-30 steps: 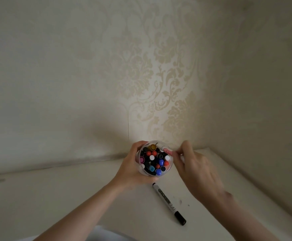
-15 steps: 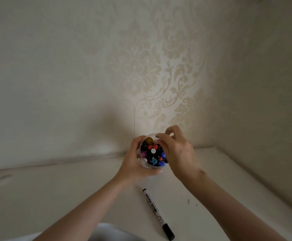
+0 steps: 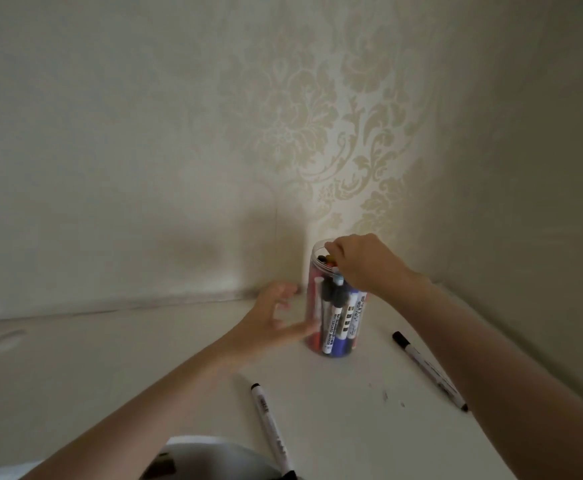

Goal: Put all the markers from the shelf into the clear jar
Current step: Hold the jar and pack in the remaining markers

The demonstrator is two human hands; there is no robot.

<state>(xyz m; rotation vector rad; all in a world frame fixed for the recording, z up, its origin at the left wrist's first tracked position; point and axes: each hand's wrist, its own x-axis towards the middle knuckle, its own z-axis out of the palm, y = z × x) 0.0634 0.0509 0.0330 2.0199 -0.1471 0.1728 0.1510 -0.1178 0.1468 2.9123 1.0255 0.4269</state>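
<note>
The clear jar (image 3: 318, 271) stands upright on the white shelf (image 3: 144, 358) near the back corner, packed with several markers (image 3: 335, 323). My right hand (image 3: 366, 265) sits over the jar's mouth, its fingertips curled in among the marker caps and pinching one. My left hand (image 3: 276, 320) is just left of the jar with its fingers spread, and the thumb tip touches the jar's lower side. Two white markers with black caps lie loose on the shelf: one in front (image 3: 271, 427), one to the right (image 3: 428, 370) partly under my right forearm.
Patterned wallpaper walls close the shelf in at the back and right, meeting in a corner behind the jar. A shallow oval dent (image 3: 6, 341) marks the shelf's far left. A white and dark object (image 3: 193, 459) shows at the bottom edge.
My left hand has let go of the jar and opened beside it. The view has dropped, so the jar now shows from the side. A second loose marker has come into view on the right.
</note>
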